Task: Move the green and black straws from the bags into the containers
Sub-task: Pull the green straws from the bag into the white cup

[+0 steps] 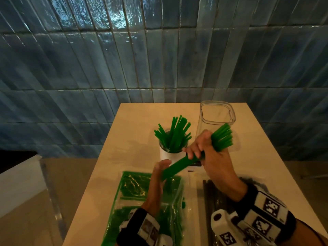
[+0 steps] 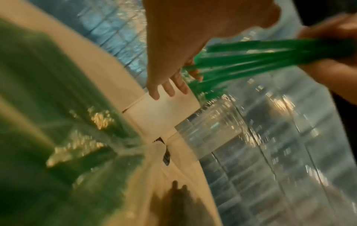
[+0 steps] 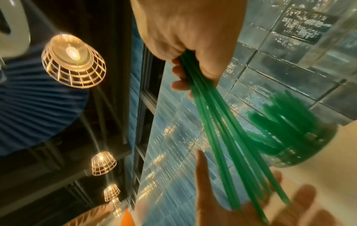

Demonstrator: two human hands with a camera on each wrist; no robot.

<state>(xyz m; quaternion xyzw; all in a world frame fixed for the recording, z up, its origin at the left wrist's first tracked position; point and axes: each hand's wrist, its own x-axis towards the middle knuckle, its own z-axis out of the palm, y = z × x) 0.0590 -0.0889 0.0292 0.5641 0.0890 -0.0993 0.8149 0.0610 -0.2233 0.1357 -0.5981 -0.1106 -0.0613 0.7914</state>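
From the head view, our right hand [image 1: 207, 153] is curled round a bundle of green straws [image 1: 179, 168] held slantwise above the table [image 1: 134, 121]; our left hand [image 1: 158, 176], fingers straight, squares the lower ends with its palm. Behind stands the round jar [image 1: 173, 148], already holding green straws, and beside it the clear tall container [image 1: 217, 113], empty. The green bag [image 1: 136, 194] and the black straws' bag [image 1: 221, 197] lie nearest us.

The left wrist view is blurred — fingers extended, touching the straw ends [image 2: 199, 71].

The right wrist view shows the fist closed on the bundle [image 3: 222, 122], the flat left palm [image 3: 241, 214] under its tips.

We judge the bundle is being evened; next it needs tipping upright and lowering into the jar — without knocking those already inside.
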